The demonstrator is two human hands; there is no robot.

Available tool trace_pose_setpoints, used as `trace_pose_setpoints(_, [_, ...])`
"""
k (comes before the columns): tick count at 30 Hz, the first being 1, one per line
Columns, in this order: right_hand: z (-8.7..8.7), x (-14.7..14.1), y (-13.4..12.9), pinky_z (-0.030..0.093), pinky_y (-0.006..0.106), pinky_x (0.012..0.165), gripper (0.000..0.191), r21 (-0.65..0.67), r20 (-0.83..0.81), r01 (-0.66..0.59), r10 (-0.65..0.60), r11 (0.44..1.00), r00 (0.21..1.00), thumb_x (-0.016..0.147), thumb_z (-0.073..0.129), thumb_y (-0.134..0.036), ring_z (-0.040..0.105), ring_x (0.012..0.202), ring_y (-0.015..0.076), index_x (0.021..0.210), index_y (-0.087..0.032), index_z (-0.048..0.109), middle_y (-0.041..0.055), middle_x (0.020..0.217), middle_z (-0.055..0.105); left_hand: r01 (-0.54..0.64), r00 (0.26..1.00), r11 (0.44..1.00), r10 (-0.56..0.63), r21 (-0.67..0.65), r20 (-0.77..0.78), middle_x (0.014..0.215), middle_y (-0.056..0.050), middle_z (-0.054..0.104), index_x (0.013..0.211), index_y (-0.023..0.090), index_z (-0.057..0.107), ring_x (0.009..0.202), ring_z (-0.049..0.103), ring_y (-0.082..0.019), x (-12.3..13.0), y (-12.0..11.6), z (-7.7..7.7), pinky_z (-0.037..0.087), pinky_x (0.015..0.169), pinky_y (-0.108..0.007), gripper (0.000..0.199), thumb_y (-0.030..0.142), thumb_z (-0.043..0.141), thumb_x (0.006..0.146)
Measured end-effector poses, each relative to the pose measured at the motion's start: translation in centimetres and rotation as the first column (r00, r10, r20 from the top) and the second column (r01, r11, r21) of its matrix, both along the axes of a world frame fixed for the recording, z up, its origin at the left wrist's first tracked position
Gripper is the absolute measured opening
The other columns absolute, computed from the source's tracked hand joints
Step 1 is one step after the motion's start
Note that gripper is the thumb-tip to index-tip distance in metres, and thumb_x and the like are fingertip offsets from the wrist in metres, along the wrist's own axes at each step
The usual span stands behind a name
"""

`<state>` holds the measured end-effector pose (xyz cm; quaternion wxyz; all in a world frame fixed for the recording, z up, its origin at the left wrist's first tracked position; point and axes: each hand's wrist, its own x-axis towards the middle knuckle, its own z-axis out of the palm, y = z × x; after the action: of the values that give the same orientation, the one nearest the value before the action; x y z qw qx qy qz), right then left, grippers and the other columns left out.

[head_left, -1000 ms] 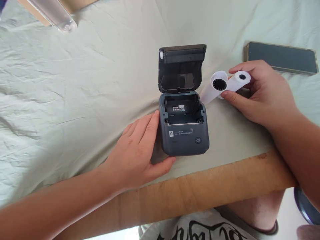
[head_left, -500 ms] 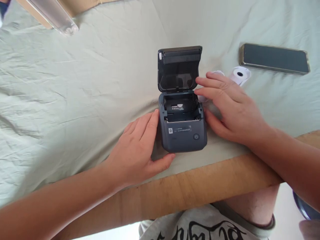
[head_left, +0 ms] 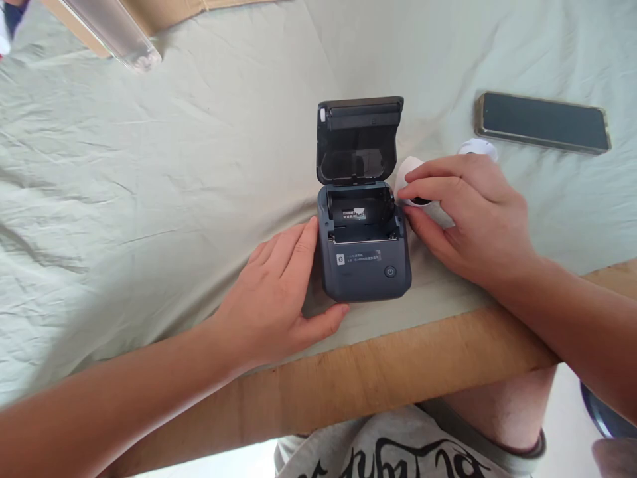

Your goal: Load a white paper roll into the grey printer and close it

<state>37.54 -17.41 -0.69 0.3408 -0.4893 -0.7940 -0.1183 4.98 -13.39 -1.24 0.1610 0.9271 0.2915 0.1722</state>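
A dark label printer (head_left: 365, 279) lies on the cloth with its lid (head_left: 358, 139) swung up. Its paper bay shows a small printed sticker inside and no roll. My left hand (head_left: 279, 285) is closed round the printer's near left corner, fingers along its side and thumb at its front edge. Just right of the printer, my right hand (head_left: 462, 212) is closed on a white paper roll (head_left: 409, 171), fingertips over its dark core and thumb below. Part of that roll is hidden by the fingers. Behind my right hand stands a second white roll (head_left: 480, 147), partly covered.
A phone (head_left: 545, 123) in a clear case lies at the right. At the upper left are a clear plastic piece (head_left: 119, 33) and cardboard (head_left: 174, 13). The greenish cloth (head_left: 149, 166) is wrinkled; a wooden table edge (head_left: 348, 378) runs along the front.
My right hand has gone from spread fingers beside the open lid to a grip on the paper roll. The roll now shows more beside the printer. My left hand has stayed in place.
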Motion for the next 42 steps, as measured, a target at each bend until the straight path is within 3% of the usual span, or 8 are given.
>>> trace_pose_setpoints(5, [0.0, 0.6, -0.1, 0.067, 0.054, 0.108, 0.043, -0.039, -0.017, -0.041, 0.041, 0.998, 0.999, 0.111, 0.069, -0.008, 0.083, 0.118, 0.0325, 0.142, -0.036, 0.079, 0.0056, 0.134, 0.087, -0.010, 1.000, 1.000, 0.010, -0.016, -0.003, 0.178, -0.023, 0.070, 0.190, 0.018, 0.035, 0.160, 0.073, -0.046, 0.3, -0.3, -0.5, 0.067, 0.131, -0.063, 0.093, 0.050, 0.071, 0.110])
trace_pose_setpoints(11, [0.1, 0.8, -0.3, 0.073, 0.053, 0.100, 0.030, -0.050, 0.044, 0.109, -0.107, 0.993, 0.993, 0.114, 0.072, -0.023, 0.085, 0.117, 0.0293, 0.140, -0.039, 0.072, 0.0039, 0.131, 0.086, 0.028, 0.999, 0.999, -0.030, -0.027, -0.043, 0.179, -0.026, 0.067, 0.192, 0.016, 0.030, 0.161, 0.072, -0.047, -0.2, 0.2, 0.3, 0.066, 0.130, -0.064, 0.095, 0.047, 0.071, 0.111])
trace_pose_setpoints(14, [-0.3, 0.9, -0.3, 0.075, 0.051, 0.089, 0.034, -0.036, -0.070, 0.089, -0.092, 0.995, 0.993, 0.110, 0.078, -0.032, 0.082, 0.125, 0.0326, 0.143, -0.039, 0.071, 0.0098, 0.135, 0.078, 0.066, 0.996, 0.996, -0.070, -0.057, -0.062, 0.182, -0.027, 0.065, 0.193, 0.016, 0.027, 0.163, 0.071, -0.047, -0.5, 0.5, 0.7, 0.066, 0.131, -0.065, 0.096, 0.044, 0.072, 0.113])
trace_pose_setpoints(17, [-0.9, 0.7, -0.3, 0.075, 0.049, 0.079, 0.040, -0.001, -0.166, 0.030, -0.030, 1.000, 0.986, 0.105, 0.080, -0.037, 0.082, 0.116, 0.0327, 0.144, -0.040, 0.070, 0.0084, 0.125, 0.072, 0.068, 0.996, 0.996, -0.071, -0.058, -0.044, 0.182, -0.027, 0.065, 0.194, 0.017, 0.028, 0.162, 0.072, -0.048, -0.5, 0.5, 0.6, 0.067, 0.131, -0.065, 0.096, 0.044, 0.072, 0.113])
trace_pose_setpoints(26, [-0.3, -0.8, -0.5, 0.074, 0.046, 0.086, 0.044, -0.064, -0.226, -0.054, 0.038, 0.997, 0.973, 0.099, 0.069, -0.012, 0.077, 0.101, 0.0284, 0.134, -0.038, 0.070, 0.0055, 0.111, 0.075, 0.001, 1.000, 1.000, -0.001, 0.004, 0.002, 0.176, -0.025, 0.069, 0.190, 0.015, 0.034, 0.157, 0.075, -0.045, 0.2, -0.3, -0.2, 0.068, 0.128, -0.061, 0.089, 0.051, 0.067, 0.115])
trace_pose_setpoints(33, [-1.3, 0.7, -0.9, 0.073, 0.057, 0.097, 0.057, -0.222, -0.297, -0.147, 0.076, 0.964, 0.952, 0.102, 0.074, -0.022, 0.079, 0.113, 0.0324, 0.154, -0.044, 0.062, 0.0058, 0.121, 0.078, 0.064, 0.996, 0.998, -0.065, -0.014, -0.065, 0.180, -0.026, 0.067, 0.191, 0.015, 0.029, 0.162, 0.073, -0.045, -0.2, 0.3, 0.6, 0.068, 0.130, -0.061, 0.089, 0.052, 0.065, 0.119])
trace_pose_setpoints(39, [-1.6, 1.7, -0.8, 0.064, 0.035, 0.071, 0.072, -0.333, -0.403, -0.226, 0.079, 0.915, 0.912, 0.101, 0.087, -0.023, 0.070, 0.085, 0.0193, 0.164, -0.044, 0.058, -0.0009, 0.106, 0.067, 0.055, 0.997, 0.998, -0.056, -0.024, -0.057, 0.180, -0.027, 0.067, 0.192, 0.015, 0.028, 0.163, 0.073, -0.047, -0.5, 0.2, 0.6, 0.069, 0.131, -0.064, 0.092, 0.051, 0.068, 0.118])
trace_pose_setpoints(42, [-1.2, 1.8, -0.8, 0.068, 0.037, 0.076, 0.070, -0.372, -0.433, -0.248, 0.069, 0.895, 0.899, 0.101, 0.086, -0.023, 0.074, 0.087, 0.0198, 0.162, -0.046, 0.059, -0.0010, 0.107, 0.069, 0.059, 0.996, 0.998, -0.061, -0.035, -0.061, 0.181, -0.028, 0.066, 0.193, 0.016, 0.026, 0.164, 0.072, -0.046, -0.6, 0.3, 0.7, 0.069, 0.131, -0.064, 0.095, 0.051, 0.070, 0.117])
